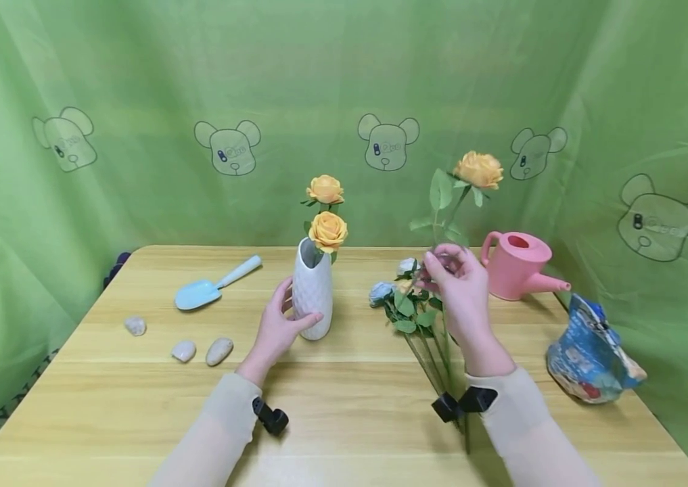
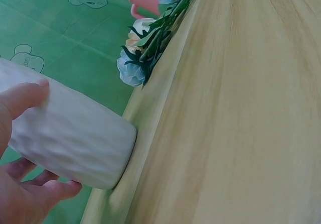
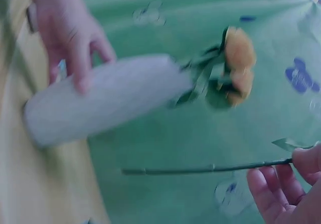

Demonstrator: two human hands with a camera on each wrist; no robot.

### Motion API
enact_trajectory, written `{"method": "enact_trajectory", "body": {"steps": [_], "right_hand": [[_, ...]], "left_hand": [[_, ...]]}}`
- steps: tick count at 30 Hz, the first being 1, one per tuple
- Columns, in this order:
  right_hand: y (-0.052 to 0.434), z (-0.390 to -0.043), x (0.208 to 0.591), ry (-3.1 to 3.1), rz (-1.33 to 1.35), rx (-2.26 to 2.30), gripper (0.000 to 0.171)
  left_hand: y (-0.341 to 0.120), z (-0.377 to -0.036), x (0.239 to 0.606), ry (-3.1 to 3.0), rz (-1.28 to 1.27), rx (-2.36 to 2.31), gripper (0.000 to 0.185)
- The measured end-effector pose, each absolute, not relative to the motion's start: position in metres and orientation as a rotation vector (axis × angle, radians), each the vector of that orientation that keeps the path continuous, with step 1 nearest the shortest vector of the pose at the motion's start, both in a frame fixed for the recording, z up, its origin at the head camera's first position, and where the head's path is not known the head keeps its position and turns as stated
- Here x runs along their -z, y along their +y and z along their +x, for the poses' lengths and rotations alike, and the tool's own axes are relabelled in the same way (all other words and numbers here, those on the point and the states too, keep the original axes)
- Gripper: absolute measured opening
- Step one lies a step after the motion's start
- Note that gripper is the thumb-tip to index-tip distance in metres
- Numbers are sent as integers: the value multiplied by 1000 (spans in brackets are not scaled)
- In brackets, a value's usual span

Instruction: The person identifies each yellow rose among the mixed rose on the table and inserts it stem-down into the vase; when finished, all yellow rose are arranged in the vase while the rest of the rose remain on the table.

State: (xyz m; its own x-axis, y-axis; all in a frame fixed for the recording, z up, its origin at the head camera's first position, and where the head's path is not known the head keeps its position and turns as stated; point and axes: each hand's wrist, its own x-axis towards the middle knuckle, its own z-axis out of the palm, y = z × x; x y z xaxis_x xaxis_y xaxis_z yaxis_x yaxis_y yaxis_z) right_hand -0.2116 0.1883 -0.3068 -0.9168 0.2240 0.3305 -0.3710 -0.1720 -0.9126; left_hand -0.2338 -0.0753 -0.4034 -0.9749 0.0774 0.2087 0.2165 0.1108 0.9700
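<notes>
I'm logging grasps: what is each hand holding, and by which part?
The left hand holds the white vase by its body; the right hand pinches an orange rose by its stem.

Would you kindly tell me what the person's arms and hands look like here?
The left sleeve and right sleeve are long and pale cream. A small, blocky black device sits at the left cuff, a similar black gadget at the right. The left hand and right hand wear no gloves.

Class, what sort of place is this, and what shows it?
Probably an indoor staged tabletop set: a green curtain hangs behind and beside the table, where a vase and watering can stand.
</notes>
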Motion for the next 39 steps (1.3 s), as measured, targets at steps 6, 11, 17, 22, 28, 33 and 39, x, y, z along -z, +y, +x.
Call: {"method": "enact_trajectory", "body": {"steps": [6, 11, 17, 22, 28, 33, 39], "right_hand": [[157, -211, 277, -1536, 350, -2146, 9], [133, -214, 263, -1368, 492, -2154, 11], [116, -227, 266, -1298, 514, -2071, 10], [106, -239, 275, -1315, 485, -2052, 11], [95, -252, 292, -1428, 461, -2104, 11], [89, -263, 305, -1624, 359, -2128, 17], [88, -266, 324, -1982, 235, -2052, 18]], "left_hand": [[-75, -234, 403, -2263, -307, 1997, 79], [-76, -236, 406, -2244, -320, 2008, 80], [-76, -250, 425, -2230, -317, 2005, 82], [-76, -256, 436, -2222, -304, 1990, 82], [-76, -256, 436, -2222, -298, 1981, 81], [-76, -255, 436, -2224, -285, 1986, 83], [-77, -256, 437, -2208, -283, 1990, 83]]}}
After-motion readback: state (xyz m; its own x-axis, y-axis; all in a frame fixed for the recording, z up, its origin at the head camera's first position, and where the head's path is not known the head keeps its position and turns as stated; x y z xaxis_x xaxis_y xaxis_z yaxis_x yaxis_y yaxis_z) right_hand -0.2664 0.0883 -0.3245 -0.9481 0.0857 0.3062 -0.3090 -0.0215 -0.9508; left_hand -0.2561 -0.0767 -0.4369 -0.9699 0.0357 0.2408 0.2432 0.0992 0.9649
